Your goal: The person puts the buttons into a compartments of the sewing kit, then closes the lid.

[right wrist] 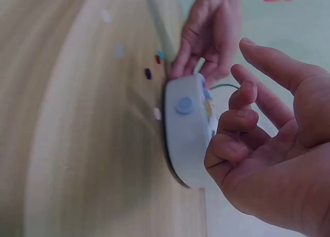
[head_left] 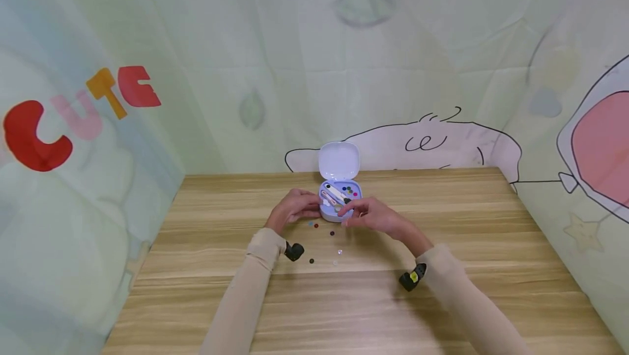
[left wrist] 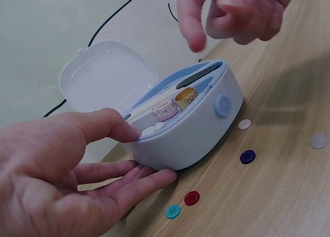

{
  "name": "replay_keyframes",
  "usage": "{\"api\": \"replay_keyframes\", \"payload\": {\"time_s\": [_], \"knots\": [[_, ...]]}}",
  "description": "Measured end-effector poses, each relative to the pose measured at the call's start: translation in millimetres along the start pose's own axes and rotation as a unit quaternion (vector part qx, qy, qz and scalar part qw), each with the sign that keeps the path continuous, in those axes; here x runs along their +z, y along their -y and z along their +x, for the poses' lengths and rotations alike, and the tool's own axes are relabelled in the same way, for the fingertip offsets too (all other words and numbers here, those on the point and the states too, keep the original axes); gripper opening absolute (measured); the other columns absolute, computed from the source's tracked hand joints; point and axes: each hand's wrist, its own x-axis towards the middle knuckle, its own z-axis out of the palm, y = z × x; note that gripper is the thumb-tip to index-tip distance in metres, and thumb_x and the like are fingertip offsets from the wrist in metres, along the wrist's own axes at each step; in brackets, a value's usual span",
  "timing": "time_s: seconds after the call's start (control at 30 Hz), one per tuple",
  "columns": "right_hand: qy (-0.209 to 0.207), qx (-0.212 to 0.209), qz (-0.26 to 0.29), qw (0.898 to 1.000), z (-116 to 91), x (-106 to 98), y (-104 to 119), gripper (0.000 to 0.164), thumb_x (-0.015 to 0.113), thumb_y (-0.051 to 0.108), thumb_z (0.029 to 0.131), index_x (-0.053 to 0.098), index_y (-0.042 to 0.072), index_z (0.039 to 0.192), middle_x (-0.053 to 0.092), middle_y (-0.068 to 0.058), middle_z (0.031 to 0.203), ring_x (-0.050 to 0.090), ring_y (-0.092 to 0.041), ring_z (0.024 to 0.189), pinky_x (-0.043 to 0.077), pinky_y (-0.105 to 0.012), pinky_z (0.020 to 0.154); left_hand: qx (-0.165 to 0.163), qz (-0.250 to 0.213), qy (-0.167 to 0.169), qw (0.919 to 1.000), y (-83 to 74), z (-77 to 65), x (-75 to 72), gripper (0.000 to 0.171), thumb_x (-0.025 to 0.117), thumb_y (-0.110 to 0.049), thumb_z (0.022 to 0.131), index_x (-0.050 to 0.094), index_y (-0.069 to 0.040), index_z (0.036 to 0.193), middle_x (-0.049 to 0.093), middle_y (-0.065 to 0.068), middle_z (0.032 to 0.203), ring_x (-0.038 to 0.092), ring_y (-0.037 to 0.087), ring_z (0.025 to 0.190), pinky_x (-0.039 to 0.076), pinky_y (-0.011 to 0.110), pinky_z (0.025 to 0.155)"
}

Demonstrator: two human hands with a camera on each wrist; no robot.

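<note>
A small white and light-blue sewing box [head_left: 328, 215] stands on the table with its lid [head_left: 339, 160] raised. My left hand [head_left: 297, 206] grips its left side, thumb at the rim and fingers low against the wall. Inside, the left wrist view shows a gold thimble [left wrist: 185, 99] and a small tape measure [left wrist: 165, 110]. Over the box's right side hovers my right hand [head_left: 372, 216], fingers loosely bent, thumb and forefinger apart, nothing between them. Several colourful buttons [head_left: 350, 189] lie in the box's back right compartment.
In front of the box, loose buttons are scattered on the wooden table [head_left: 236, 207]: a turquoise one [left wrist: 173, 212], a red one [left wrist: 192, 198], a dark blue one [left wrist: 247, 156] and pale ones [left wrist: 318, 140]. A printed cloth [head_left: 295, 71] hangs behind the table.
</note>
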Motion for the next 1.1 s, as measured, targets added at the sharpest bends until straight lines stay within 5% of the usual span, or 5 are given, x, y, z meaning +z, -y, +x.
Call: {"api": "replay_keyframes", "payload": {"time_s": [0.53, 0.73, 1.1], "knots": [[0.071, -0.082, -0.137, 0.985, -6.0, 31.1, -19.3, 0.026, 0.082, 0.007, 0.089, 0.078, 0.006, 0.114, 0.067, -0.001, 0.074, 0.053, -0.007, 0.063, 0.042, -0.018, 0.054, 0.002, -0.006, 0.002, 1.0, -0.8, 0.6, 0.1, 0.045, 0.065, 0.003, 0.098, 0.05, 0.017, 0.138, 0.062, 0.035, 0.129, 0.069, 0.036, 0.112, 0.062, 0.042, 0.093], [0.066, -0.131, -0.175, 0.974, -4.7, 36.6, -28.1, 0.02, 0.082, 0.004, 0.087, 0.08, 0.005, 0.107, 0.07, 0.002, 0.078, 0.056, -0.003, 0.065, 0.048, -0.018, 0.056, -0.002, -0.004, -0.003, 1.0, -1.2, 0.0, 1.0, 0.045, 0.065, 0.003, 0.098, 0.051, 0.016, 0.138, 0.063, 0.034, 0.129, 0.069, 0.037, 0.112, 0.063, 0.039, 0.091], [0.034, -0.137, -0.209, 0.968, -4.1, 45.8, -32.2, 0.01, 0.084, 0.002, 0.085, 0.083, 0.009, 0.093, 0.075, 0.005, 0.083, 0.057, 0.0, 0.066, 0.051, -0.019, 0.057, -0.006, -0.003, -0.004, 1.0, 0.0, 0.1, 0.6, 0.046, 0.065, 0.002, 0.098, 0.05, 0.016, 0.139, 0.063, 0.033, 0.13, 0.069, 0.034, 0.11, 0.062, 0.041, 0.093]]}}
